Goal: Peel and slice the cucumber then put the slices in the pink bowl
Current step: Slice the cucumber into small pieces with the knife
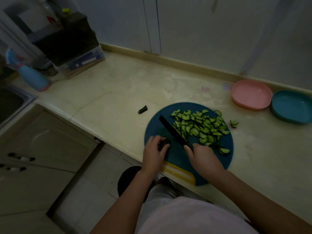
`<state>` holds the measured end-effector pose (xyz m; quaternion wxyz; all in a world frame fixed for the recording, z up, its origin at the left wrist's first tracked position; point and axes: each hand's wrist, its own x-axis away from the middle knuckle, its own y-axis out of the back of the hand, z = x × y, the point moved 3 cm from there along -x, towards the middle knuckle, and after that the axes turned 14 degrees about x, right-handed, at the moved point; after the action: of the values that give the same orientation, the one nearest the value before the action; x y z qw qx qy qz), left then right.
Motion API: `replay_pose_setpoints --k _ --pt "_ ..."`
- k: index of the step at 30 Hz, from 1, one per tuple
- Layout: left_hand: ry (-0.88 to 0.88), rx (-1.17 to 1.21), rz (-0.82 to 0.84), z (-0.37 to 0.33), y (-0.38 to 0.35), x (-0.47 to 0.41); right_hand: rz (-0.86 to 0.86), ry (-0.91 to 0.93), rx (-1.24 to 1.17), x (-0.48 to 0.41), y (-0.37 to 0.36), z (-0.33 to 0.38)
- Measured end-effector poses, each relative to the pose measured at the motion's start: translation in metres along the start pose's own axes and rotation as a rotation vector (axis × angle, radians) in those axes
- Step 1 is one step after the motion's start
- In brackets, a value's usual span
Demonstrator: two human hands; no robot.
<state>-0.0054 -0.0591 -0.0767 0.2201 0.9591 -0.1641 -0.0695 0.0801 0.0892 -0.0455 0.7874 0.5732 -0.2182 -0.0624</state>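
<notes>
A round blue cutting board [155, 130] lies on the counter with a heap of half-moon cucumber slices [202, 127] on its right half. My left hand [154, 153] pinches a short dark cucumber end piece [166, 143] on the board's left side. My right hand [201, 157] grips the handle of a black knife [172, 129], whose blade points up-left beside the slices. The pink bowl [251, 94] stands empty at the back right of the counter.
A blue bowl [292, 107] sits right of the pink one. A cut cucumber tip [143, 109] lies left of the board, and a few slices [234, 123] lie off its right edge. A blue spray bottle [32, 76], boxes [81, 59] and a sink [10, 105] are at the left.
</notes>
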Motion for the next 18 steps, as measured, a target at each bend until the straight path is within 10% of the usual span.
replay_pose_setpoints --k 18 --pt "-0.053 -0.059 0.023 0.0 0.002 -0.003 0.018 0.083 0.115 0.012 0.0 0.014"
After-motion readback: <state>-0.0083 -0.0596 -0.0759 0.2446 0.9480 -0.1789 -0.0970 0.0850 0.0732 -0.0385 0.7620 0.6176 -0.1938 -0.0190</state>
